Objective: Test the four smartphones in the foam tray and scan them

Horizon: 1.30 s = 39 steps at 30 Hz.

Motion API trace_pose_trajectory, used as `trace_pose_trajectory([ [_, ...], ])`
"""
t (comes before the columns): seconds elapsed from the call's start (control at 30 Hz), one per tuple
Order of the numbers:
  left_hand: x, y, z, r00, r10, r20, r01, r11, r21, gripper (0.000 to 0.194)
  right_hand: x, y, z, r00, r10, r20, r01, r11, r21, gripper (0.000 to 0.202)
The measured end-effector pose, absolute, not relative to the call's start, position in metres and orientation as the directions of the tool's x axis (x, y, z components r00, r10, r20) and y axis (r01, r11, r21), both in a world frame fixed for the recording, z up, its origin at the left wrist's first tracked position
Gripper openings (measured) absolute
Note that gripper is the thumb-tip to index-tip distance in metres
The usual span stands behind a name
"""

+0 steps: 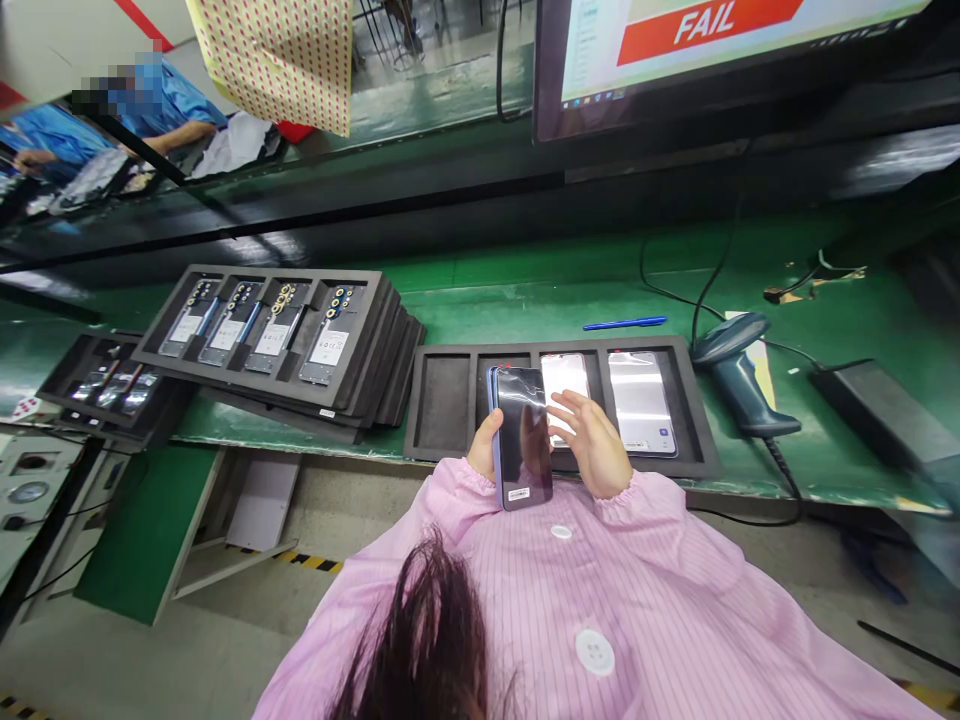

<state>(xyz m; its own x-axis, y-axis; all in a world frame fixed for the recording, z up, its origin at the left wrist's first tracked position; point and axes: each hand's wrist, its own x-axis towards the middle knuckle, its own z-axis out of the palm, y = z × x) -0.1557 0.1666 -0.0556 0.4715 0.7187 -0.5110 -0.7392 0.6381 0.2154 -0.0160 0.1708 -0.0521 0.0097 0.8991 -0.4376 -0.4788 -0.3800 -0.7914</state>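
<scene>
My left hand (486,446) grips a smartphone (523,430) by its left side. The phone's dark screen faces me, with a small white label near its bottom edge. Beside the phone's right edge is my right hand (596,440), its fingers spread and holding nothing. Just beyond my hands lies a black foam tray (442,405) with several slots. One slot holds a phone with a lit white screen (564,375), partly covered by my right hand. In the rightmost slot sits another phone with a bright screen (642,400). The leftmost slot has nothing in it.
Stacked foam trays (367,380) stand to the left, the top one holding several phones back side up. Another tray (82,385) is farther left. A barcode scanner (739,370) and blue pen (625,323) lie right on the green bench. The monitor (697,60) reads FAIL.
</scene>
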Motion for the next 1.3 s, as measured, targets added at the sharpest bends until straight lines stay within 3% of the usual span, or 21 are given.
trace_pose_trajectory([
  [0.17,-0.155,0.165,-0.055,0.409,0.748,-0.522,-0.784,0.581,0.219,0.054,-0.021,0.166,-0.052,-0.066,0.851,-0.521,-0.48,-0.484,-0.732,0.056],
  [0.33,-0.157,0.164,-0.052,0.453,0.751,-0.481,-0.741,0.617,0.265,0.057,-0.025,0.163,-0.048,-0.129,0.827,-0.547,-0.411,-0.547,-0.73,0.056],
  [0.57,-0.163,0.161,-0.064,0.348,0.782,-0.517,-0.652,0.598,0.466,0.043,-0.036,0.157,-0.044,-0.369,0.757,-0.539,-0.253,-0.639,-0.726,0.077],
  [0.7,-0.163,0.159,-0.062,0.275,0.809,-0.519,-0.647,0.556,0.523,0.048,-0.041,0.155,-0.047,-0.387,0.757,-0.527,-0.166,-0.619,-0.767,0.085],
  [0.87,-0.163,0.156,-0.053,0.296,0.821,-0.488,-0.673,0.542,0.503,0.062,-0.045,0.156,-0.052,-0.362,0.735,-0.573,-0.087,-0.639,-0.765,0.102],
  [0.97,-0.169,0.151,-0.052,0.304,0.814,-0.494,-0.689,0.546,0.476,0.061,-0.043,0.159,-0.053,-0.437,0.708,-0.555,-0.16,-0.668,-0.727,0.095],
  [1.17,-0.198,0.139,-0.055,0.326,0.799,-0.506,-0.766,0.537,0.353,0.059,-0.036,0.164,-0.057,-0.689,0.63,-0.358,-0.348,-0.721,-0.599,0.068],
  [1.3,-0.223,0.137,-0.051,0.228,0.83,-0.509,-0.826,0.442,0.351,0.057,-0.041,0.167,-0.066,-0.631,0.651,-0.421,-0.388,-0.736,-0.555,0.062],
])
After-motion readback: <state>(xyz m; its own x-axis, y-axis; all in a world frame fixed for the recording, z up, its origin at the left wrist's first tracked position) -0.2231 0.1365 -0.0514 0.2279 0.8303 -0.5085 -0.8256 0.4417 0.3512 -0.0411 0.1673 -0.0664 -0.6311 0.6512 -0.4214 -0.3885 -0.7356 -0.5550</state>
